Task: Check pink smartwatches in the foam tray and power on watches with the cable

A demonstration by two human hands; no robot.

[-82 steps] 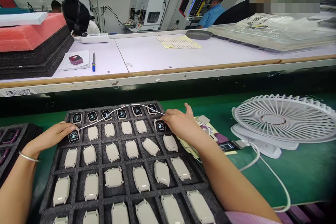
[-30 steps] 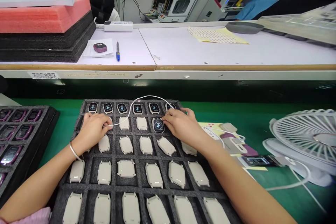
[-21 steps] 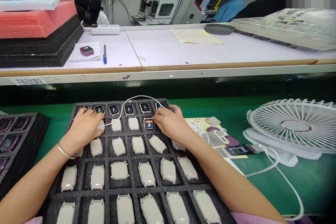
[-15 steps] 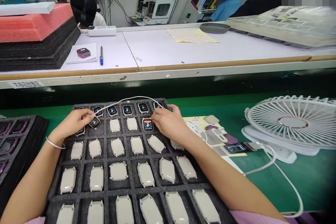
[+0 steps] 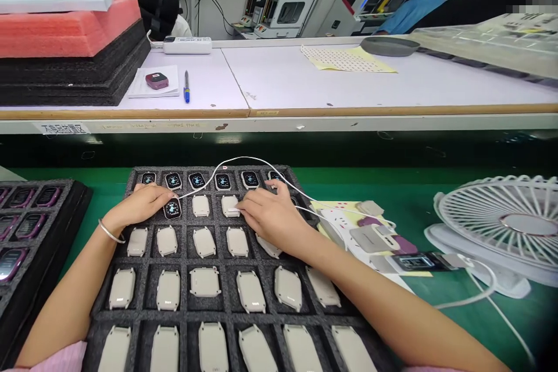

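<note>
A dark foam tray [image 5: 183, 290] holds rows of watches in square compartments. Over the second row's left end, my left hand [image 5: 150, 200] is closed, pinching a white cable [image 5: 244, 158] beside a lit watch [image 5: 172, 208]. My right hand [image 5: 272, 209] is closed on a second white cable [image 5: 318, 214]; a small white end shows at its fingertips against a pale face-down watch [image 5: 229, 204]. That hand hides the compartment to its right. Back-row watches [image 5: 222, 181] lie face up with lit screens, while the nearer pale watches [image 5: 206, 282] lie face down.
Another foam tray [image 5: 78, 197] with purple watches stands at left. To the right are a white fan [image 5: 514, 224], a power strip [image 5: 333, 226] and a dark device with a screen [image 5: 421, 261]. A raised shelf [image 5: 279, 84] runs across the back, bearing foam stacks [image 5: 87, 75] and a pen [image 5: 187, 87].
My right hand has moved left along the row, from a lit watch to the pale one beside it. The watch at my left hand now lies flatter, screen lit. The view has shifted left.
</note>
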